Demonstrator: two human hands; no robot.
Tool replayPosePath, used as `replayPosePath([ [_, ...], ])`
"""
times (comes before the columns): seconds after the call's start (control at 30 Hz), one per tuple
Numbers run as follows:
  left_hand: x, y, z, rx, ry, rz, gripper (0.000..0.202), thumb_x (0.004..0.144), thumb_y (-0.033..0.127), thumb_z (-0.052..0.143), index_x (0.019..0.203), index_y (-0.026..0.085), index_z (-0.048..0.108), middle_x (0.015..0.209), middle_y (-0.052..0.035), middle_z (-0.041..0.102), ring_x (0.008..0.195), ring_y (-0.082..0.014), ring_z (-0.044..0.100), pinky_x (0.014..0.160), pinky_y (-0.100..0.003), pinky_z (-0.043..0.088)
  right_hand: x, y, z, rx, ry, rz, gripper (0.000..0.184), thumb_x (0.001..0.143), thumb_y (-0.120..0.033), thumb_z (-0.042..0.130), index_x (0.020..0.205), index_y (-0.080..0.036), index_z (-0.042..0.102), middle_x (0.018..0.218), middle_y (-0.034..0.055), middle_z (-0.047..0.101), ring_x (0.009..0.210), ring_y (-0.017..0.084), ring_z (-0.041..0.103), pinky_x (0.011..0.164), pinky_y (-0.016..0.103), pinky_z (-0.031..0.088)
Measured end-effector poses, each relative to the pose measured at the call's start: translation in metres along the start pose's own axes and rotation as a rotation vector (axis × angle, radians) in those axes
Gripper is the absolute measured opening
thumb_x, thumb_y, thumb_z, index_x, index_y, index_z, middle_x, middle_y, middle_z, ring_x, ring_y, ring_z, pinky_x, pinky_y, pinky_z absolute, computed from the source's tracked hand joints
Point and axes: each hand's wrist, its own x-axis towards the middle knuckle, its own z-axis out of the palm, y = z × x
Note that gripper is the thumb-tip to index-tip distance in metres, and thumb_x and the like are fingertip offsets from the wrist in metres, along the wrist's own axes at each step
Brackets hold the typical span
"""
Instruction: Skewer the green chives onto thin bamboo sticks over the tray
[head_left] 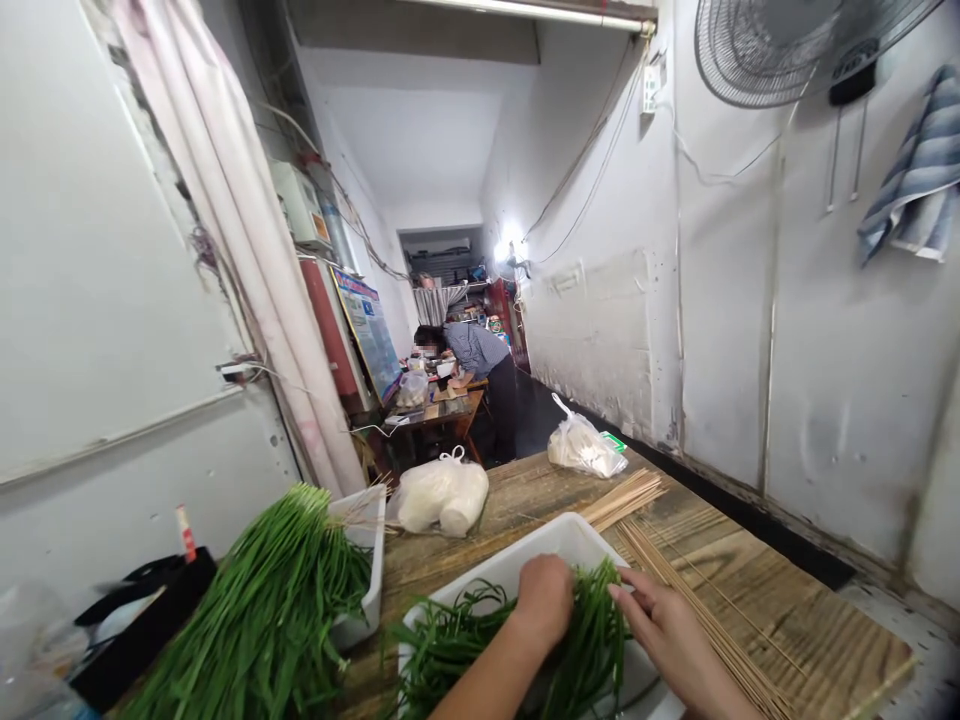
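Observation:
Over the front white plastic tray (576, 530), my left hand (546, 602) is closed in a fist on a bunch of garlic chives (596, 640). Its fingertips are turned away from view. My right hand (660, 620) is at the right side of the same bunch, thumb and fingers drawn close together by the pale cut ends. Whether something thin is pinched there is hidden. More green leaves (457, 640) lie loosely in the tray's left part. Thin bamboo skewers (701, 610) lie on the wooden table (780, 560) beside my right forearm.
A second white tray (375, 570) at the left is heaped with garlic chives (277, 590). Beyond the trays stand a white plastic bag (442, 493) and another knotted bag (583, 447). Further skewers (626, 498) lie behind the front tray. A person (480, 355) bends over a far table.

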Motion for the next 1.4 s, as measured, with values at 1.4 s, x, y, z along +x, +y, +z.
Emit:
replayPosePath([
  [1.4,-0.003,-0.002,-0.013,-1.523,0.375,-0.2,0.026,0.057,0.028,0.072,0.076,0.011,0.069,0.059,-0.0019,0.065,0.055,-0.0097,0.056,0.053,-0.021,0.041,-0.015,-0.037,-0.023,-0.459,-0.188,-0.022,0.023,0.09,-0.027,0.038,0.08,-0.017,0.057,0.057,-0.0022,0.05,0.049,0.012,0.045,0.05,0.021,0.032],
])
